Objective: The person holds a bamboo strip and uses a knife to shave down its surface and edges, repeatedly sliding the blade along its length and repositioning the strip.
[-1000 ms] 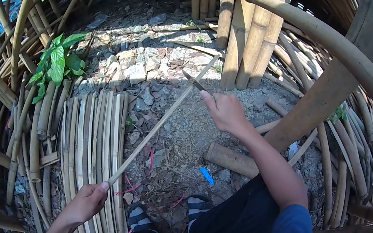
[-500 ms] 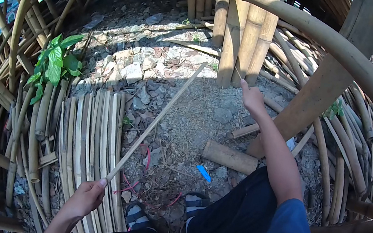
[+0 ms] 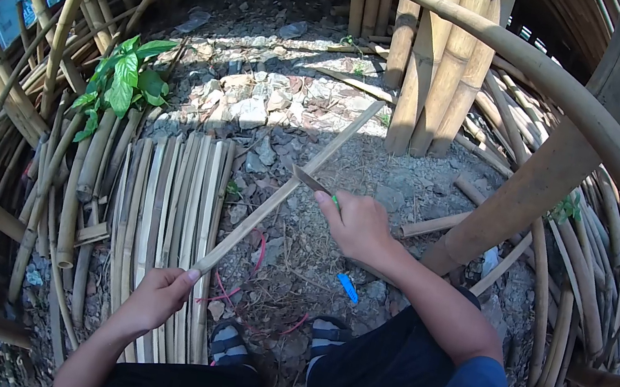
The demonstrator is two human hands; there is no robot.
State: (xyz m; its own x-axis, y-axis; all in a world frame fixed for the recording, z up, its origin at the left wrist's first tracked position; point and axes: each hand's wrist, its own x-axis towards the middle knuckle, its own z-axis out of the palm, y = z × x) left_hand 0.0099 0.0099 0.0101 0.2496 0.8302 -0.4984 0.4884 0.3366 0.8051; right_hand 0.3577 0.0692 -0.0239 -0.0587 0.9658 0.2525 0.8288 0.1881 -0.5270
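Note:
My left hand (image 3: 163, 296) is closed round the lower end of a long, flat bamboo strip (image 3: 248, 224), which slants up and away to the right. In my right hand (image 3: 358, 225) is a knife (image 3: 310, 180) with a green bit showing at its handle. Its blade lies across the strip at about the middle and appears to touch it. Most of the handle is hidden inside my fist. Beside my left hand, many similar bamboo strips (image 3: 172, 211) lie side by side on the ground.
Upright bamboo poles (image 3: 453, 61) stand ahead. A thick leaning bamboo (image 3: 532, 179) and a curved pole (image 3: 532, 63) cross the right side. A leafy plant (image 3: 125, 78) grows at left. A blue scrap (image 3: 348, 287) and pink string (image 3: 226, 293) lie near my feet.
My right hand has come in from the far right, bringing the knife onto the strip. The left hand still grips the strip, and the view has shifted slightly.

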